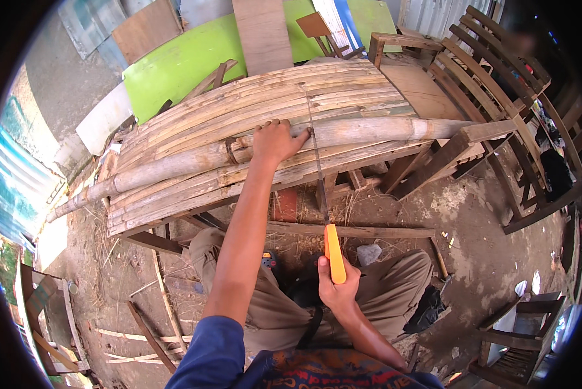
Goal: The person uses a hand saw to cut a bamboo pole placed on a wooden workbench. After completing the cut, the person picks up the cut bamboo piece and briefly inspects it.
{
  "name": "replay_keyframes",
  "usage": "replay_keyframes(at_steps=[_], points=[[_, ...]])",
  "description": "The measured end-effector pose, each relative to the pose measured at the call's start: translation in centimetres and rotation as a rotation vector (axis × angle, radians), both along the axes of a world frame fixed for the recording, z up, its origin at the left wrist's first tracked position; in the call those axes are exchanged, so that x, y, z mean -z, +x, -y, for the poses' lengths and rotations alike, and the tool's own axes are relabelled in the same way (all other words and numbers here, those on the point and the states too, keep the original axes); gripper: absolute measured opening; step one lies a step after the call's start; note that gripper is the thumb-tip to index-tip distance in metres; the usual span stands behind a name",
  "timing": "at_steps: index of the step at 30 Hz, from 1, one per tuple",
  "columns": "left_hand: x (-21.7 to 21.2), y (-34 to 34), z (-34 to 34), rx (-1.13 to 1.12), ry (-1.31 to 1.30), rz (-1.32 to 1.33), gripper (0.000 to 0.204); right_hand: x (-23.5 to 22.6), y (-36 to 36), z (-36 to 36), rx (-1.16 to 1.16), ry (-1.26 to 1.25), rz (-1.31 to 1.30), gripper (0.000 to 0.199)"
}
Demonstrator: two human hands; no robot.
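A long, thick bamboo pole (168,170) lies across a slatted bamboo bench (194,120), its left end jutting past the edge. My left hand (278,141) presses down on the pole near its middle, fingers wrapped over the far side and the thumb pointing right. In my right hand (339,285) is the yellow handle of a handsaw (321,185). The saw's narrow blade runs away from me and crosses the pole just right of my left thumb. Whether the teeth have cut into the bamboo I cannot tell.
A slatted wooden chair (492,71) stands at the right, its arm beside the pole's right end. Behind the bench lean a green panel (181,61) and a brown board (262,35). Wood strips (151,337) litter the dirt floor at lower left. Another wooden piece (521,334) stands lower right.
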State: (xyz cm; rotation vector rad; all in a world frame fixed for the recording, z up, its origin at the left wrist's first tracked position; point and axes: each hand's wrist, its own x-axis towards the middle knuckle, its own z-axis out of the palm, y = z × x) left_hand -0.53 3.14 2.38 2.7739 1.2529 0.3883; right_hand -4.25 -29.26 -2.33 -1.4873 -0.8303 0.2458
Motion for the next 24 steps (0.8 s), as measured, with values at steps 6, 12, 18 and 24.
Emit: replay_keyframes(at_steps=[6, 12, 18, 24], points=[[-0.7, 0.1, 0.1, -0.012, -0.034, -0.026, 0.076, -4.0, 2.7, -3.3, 0.044, -0.042, -0.115, 0.029], [-0.9, 0.4, 0.2, -0.012, -0.068, -0.049, 0.073, -4.8, 3.8, -5.7, 0.052, -0.073, -0.116, 0.034], [-0.7, 0.2, 0.1, -0.009, -0.056, -0.029, 0.073, -2.8, 0.4, 0.2, 0.039, -0.076, -0.059, 0.019], [-0.8, 0.7, 0.3, -0.017, -0.03, -0.045, 0.072, -5.3, 3.6, -5.3, 0.061, -0.063, -0.13, 0.03]])
